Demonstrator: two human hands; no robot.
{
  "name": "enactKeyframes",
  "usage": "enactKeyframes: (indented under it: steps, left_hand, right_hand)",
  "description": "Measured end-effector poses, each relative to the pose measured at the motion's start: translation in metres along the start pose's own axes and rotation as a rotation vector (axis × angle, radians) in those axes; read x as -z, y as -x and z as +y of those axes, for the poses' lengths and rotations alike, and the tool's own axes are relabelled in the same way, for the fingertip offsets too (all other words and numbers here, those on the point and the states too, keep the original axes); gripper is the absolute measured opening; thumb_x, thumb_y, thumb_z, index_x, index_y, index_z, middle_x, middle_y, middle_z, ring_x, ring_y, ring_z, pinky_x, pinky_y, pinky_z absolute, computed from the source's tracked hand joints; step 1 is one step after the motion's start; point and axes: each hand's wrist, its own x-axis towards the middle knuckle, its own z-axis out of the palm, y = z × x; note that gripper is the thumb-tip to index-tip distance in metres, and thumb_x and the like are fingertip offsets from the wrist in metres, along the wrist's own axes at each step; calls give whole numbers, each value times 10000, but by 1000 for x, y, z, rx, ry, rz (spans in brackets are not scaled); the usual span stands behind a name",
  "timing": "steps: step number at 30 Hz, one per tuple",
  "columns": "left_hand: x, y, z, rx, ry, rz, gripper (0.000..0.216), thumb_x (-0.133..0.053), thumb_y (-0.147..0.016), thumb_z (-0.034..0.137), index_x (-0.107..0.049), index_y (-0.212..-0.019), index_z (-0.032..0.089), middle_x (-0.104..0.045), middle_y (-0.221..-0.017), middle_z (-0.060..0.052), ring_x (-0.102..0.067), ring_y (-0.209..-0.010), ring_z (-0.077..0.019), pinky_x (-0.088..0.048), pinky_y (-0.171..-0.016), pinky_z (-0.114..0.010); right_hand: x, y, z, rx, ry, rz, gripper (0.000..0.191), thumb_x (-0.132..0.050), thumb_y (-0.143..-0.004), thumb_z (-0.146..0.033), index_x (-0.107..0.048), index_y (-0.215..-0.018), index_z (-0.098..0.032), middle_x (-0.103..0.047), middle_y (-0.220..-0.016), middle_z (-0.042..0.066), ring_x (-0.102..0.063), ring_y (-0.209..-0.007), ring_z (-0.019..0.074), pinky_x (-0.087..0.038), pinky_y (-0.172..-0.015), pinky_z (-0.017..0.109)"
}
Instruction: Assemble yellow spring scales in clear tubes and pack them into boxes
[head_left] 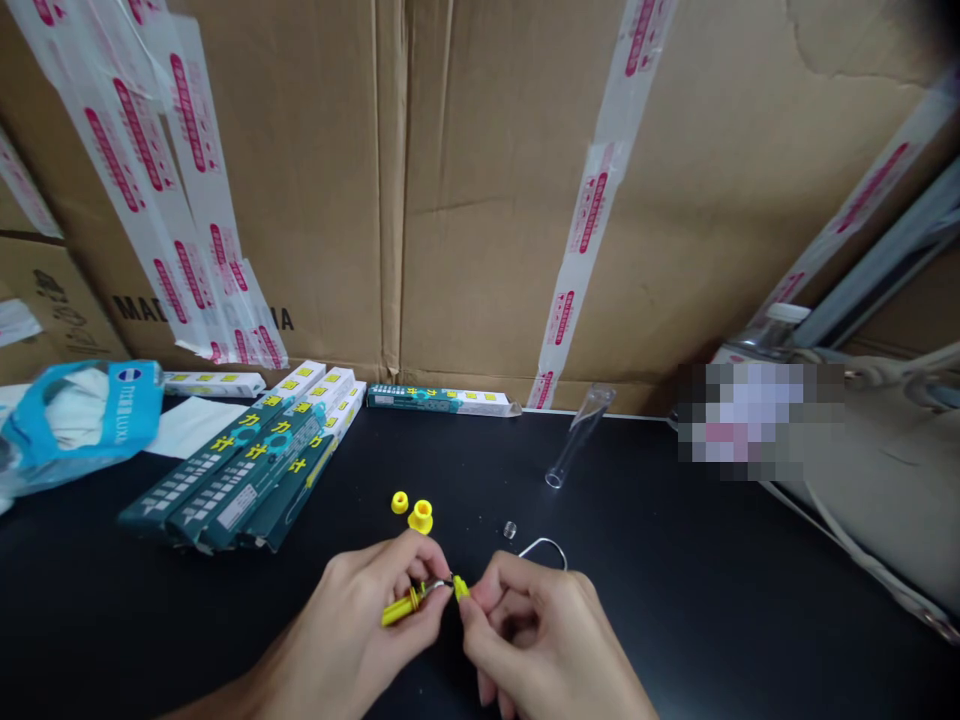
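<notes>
Between thumb and fingers, my left hand (360, 615) pinches a slim yellow rod (400, 607) with a metal piece at its end. My right hand (536, 620) is closed on a small yellow plastic piece (461, 588), which meets or nearly meets the tip of the metal piece; I cannot tell which. A bent metal wire hook (551, 545) shows just behind my right hand, partly hidden by it. Beyond my left hand lie a small yellow ring (400, 502) and a larger flanged yellow cap (421, 517). A tiny clear piece (510, 530) rests past my right fingers.
A clear plastic tube (577, 440) lies farther back. Several green and white dynamometer boxes (247, 460) are at left, with another box (442, 400) along the cardboard wall (480, 200). A blue tissue pack (82, 420) is far left; a beige bag (885, 510) is at right.
</notes>
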Motion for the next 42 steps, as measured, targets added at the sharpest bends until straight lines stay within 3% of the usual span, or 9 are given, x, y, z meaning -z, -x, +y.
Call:
enactKeyframes:
  steps: [10, 17, 21, 26, 31, 34, 39, 42]
  left_hand:
    - [0, 1, -1, 32, 70, -31, 69, -577, -860, 208, -621, -847, 259, -674, -691, 91, -639, -544, -73, -484, -550, -100]
    - [3, 0, -1, 169, 256, -120, 67, -613, -860, 287, -618, -914, 249, -701, -712, 61, -649, -568, -97, -477, -497, -122]
    - [3, -2, -4, 363, 413, -211, 183, -654, -850, 383, -617, -949, 234, -641, -683, 56, -569, -505, -109, -399, -348, -131]
    - [0, -6, -10, 421, 628, -188, 333, -716, -824, 475, -629, -995, 202, -653, -681, 38, -473, -465, -89, -368, -327, -136]
    - [5, -9, -11, 431, 752, -222, 481, -727, -829, 604, -614, -1042, 188, -694, -713, 8, -439, -454, -67, -346, -346, -134]
    - [7, -9, -11, 417, 786, -257, 511, -730, -827, 627, -603, -1064, 193, -682, -693, 21, -403, -431, -54, -305, -335, -127]
    - [6, -7, -13, 402, 793, -278, 480, -714, -854, 613, -601, -1073, 201, -675, -666, 28, -383, -423, -53, -275, -326, -122]
    - [4, -6, -12, 407, 783, -286, 488, -715, -849, 619, -594, -1077, 204, -677, -662, 30, -381, -424, -53, -273, -326, -119]
  right_hand:
    - [2, -6, 4, -46, -107, -60, 233, -672, -816, -345, -529, -694, -206, -589, -480, -63, -426, -343, 43, -280, -305, 107]
    - [11, -12, 7, 9, -177, -188, 329, -680, -857, -396, -489, -660, -214, -506, -464, -84, -303, -369, 32, -233, -363, 154]
    - [15, -13, 11, 109, -201, -229, 345, -716, -875, -421, -520, -702, -197, -498, -536, -71, -389, -472, 65, -316, -474, 185]
    - [25, -9, 9, 201, -47, -229, 345, -647, -936, -476, -564, -758, -193, -521, -663, -37, -448, -597, 117, -361, -559, 230]
    - [32, -6, 3, 402, 236, -129, 283, -623, -972, -377, -605, -745, -210, -590, -692, -32, -503, -631, 134, -358, -601, 246]
    - [34, -6, 3, 492, 295, -68, 253, -644, -966, -340, -631, -747, -212, -618, -706, -24, -541, -652, 145, -375, -626, 252]
    - [33, -8, 2, 292, 165, -68, 75, -785, -833, -266, -735, -847, -212, -592, -668, -48, -497, -611, 127, -353, -580, 239]
    - [33, -12, 3, 122, 34, -130, 235, -832, -765, -257, -791, -990, -204, -532, -622, -68, -432, -574, 111, -330, -562, 238]
